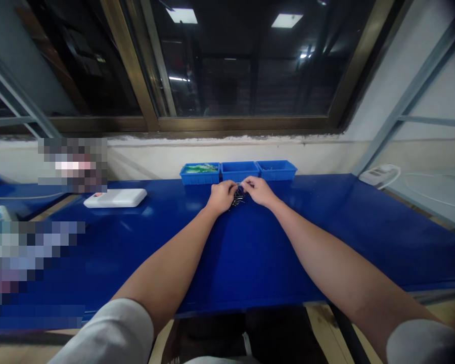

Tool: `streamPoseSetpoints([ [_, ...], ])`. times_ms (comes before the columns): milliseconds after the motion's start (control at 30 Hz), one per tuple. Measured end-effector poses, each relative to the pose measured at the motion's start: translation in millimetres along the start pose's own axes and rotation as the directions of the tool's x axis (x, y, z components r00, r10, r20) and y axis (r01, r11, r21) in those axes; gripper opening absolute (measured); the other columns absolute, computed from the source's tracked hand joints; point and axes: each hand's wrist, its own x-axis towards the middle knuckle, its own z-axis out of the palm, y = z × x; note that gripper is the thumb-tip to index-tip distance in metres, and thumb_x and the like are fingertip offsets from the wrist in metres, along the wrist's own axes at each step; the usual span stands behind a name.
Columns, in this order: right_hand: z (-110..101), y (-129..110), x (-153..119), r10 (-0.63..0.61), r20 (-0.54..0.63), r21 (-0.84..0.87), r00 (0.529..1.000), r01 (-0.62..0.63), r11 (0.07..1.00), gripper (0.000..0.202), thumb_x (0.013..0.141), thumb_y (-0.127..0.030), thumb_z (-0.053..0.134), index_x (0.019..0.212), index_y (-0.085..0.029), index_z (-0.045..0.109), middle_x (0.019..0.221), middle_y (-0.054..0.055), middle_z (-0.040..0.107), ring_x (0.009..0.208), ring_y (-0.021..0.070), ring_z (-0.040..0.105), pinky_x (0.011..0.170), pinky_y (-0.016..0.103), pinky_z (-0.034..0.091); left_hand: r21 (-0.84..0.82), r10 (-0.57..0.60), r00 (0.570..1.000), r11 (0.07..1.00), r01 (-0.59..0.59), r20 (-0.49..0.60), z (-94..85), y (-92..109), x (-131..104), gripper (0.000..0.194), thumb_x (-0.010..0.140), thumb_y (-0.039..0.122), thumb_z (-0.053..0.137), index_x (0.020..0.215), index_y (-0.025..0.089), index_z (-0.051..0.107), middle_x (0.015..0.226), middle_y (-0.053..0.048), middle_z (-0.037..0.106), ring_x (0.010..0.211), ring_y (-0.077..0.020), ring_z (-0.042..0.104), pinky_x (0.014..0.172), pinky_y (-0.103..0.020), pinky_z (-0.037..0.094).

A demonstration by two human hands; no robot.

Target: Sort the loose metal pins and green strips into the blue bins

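Both arms reach forward to the far side of the blue tabletop. My left hand (223,196) is closed in a pinch, thumb and forefinger pressed together. Facing it, my right hand (258,190) pinches as well. A thin shiny metal piece (239,184) shows between the two sets of fingertips; it is too small to make out exactly. Just below the fingers lies a small heap of thin metal pins or screws (237,198), partly hidden by my left hand. Right behind the hands stands the middle blue bin (240,170), its contents not visible.
The left blue bin (200,177) holds green and white pieces; the right blue bin (276,174) has a few small bits. A white box-shaped object (116,197) lies left on the blue table (250,263). A white power strip (379,174) with cable sits far right. Pixelated patches cover the left.
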Motion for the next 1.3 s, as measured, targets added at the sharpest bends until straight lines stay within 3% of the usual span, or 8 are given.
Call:
streamPoseSetpoints([
  [67,0.6,1.0,1.0,-0.002,-0.034,0.117,0.999,0.006,0.993,0.017,0.076,-0.033,0.059,0.080,-0.016,0.063,0.073,0.004,0.065,0.068,0.0154,0.060,0.069,0.030,0.045,0.010,-0.009,1.000,1.000,0.009,-0.001,-0.4,0.6,-0.2,0.021,0.089,0.025,0.045,0.090,0.021,0.066,0.092,-0.004,0.071,0.087,-0.0186,0.064,0.078,-0.029,0.044],
  [200,-1.3,-0.8,1.5,0.014,-0.063,0.239,0.998,0.002,0.971,0.018,0.066,-0.033,0.067,0.072,-0.017,0.064,0.071,0.003,0.066,0.067,0.0153,0.058,0.069,0.031,0.046,0.017,-0.008,1.000,1.000,0.008,-0.001,-0.7,1.2,-0.5,0.021,0.089,0.025,0.045,0.089,0.021,0.066,0.092,-0.004,0.071,0.088,-0.0194,0.064,0.078,-0.030,0.044],
  [367,-6.6,-2.5,2.6,0.181,-0.104,0.391,0.978,-0.127,0.912,0.023,0.061,-0.036,0.069,0.072,-0.017,0.065,0.067,0.002,0.065,0.061,0.0135,0.054,0.061,0.029,0.043,0.007,-0.045,0.998,0.999,0.045,-0.050,0.0,1.6,-1.1,0.022,0.088,0.030,0.049,0.099,0.020,0.064,0.098,-0.005,0.070,0.094,-0.0194,0.063,0.083,-0.030,0.044],
  [567,-18.9,7.4,8.4,0.344,-0.361,0.441,0.867,-0.166,0.882,0.030,0.059,-0.033,0.066,0.083,-0.014,0.066,0.068,0.002,0.062,0.065,0.0136,0.053,0.058,0.026,0.040,0.017,-0.117,0.989,0.993,0.119,-0.086,0.2,1.3,-0.8,0.024,0.086,0.029,0.051,0.104,0.018,0.062,0.100,-0.006,0.068,0.097,-0.0204,0.061,0.088,-0.034,0.043],
  [733,-29.3,22.9,12.6,0.426,-0.438,0.429,0.792,-0.232,0.873,0.038,0.063,-0.036,0.059,0.093,-0.015,0.066,0.076,0.004,0.064,0.064,0.0138,0.052,0.050,0.024,0.035,0.038,-0.147,0.987,0.988,0.150,-0.058,1.4,-1.8,0.6,0.023,0.084,0.026,0.051,0.104,0.020,0.061,0.101,-0.006,0.067,0.101,-0.0213,0.059,0.090,-0.036,0.042],
  [1100,-36.4,22.6,9.9,0.514,-0.252,0.704,0.820,-0.209,0.678,0.066,0.061,-0.028,0.056,0.127,-0.021,0.046,0.120,0.007,0.059,0.064,0.0097,0.053,0.044,0.021,0.033,0.123,-0.195,0.980,0.974,0.189,0.038,2.0,-3.0,1.4,0.027,0.085,0.028,0.047,0.109,0.021,0.059,0.114,-0.009,0.063,0.110,-0.0255,0.055,0.095,-0.041,0.040],
  [1200,-36.3,23.8,10.0,0.517,-0.294,0.672,0.804,-0.211,0.710,0.067,0.062,-0.029,0.056,0.128,-0.020,0.045,0.113,0.007,0.062,0.063,0.0104,0.053,0.045,0.021,0.033,0.147,-0.194,0.978,0.972,0.182,0.073,2.8,-2.1,1.0,0.032,0.085,0.036,0.049,0.111,0.020,0.058,0.117,-0.010,0.061,0.112,-0.0276,0.054,0.094,-0.043,0.040],
  [1300,-33.3,26.2,9.9,0.461,-0.380,0.503,0.802,-0.239,0.831,0.052,0.062,-0.029,0.059,0.113,-0.016,0.056,0.091,0.005,0.065,0.064,0.0128,0.054,0.050,0.024,0.038,0.165,-0.192,0.977,0.971,0.175,0.096,3.4,-2.0,0.6,0.036,0.084,0.040,0.050,0.113,0.020,0.058,0.118,-0.011,0.060,0.113,-0.0280,0.054,0.094,-0.043,0.039],
])
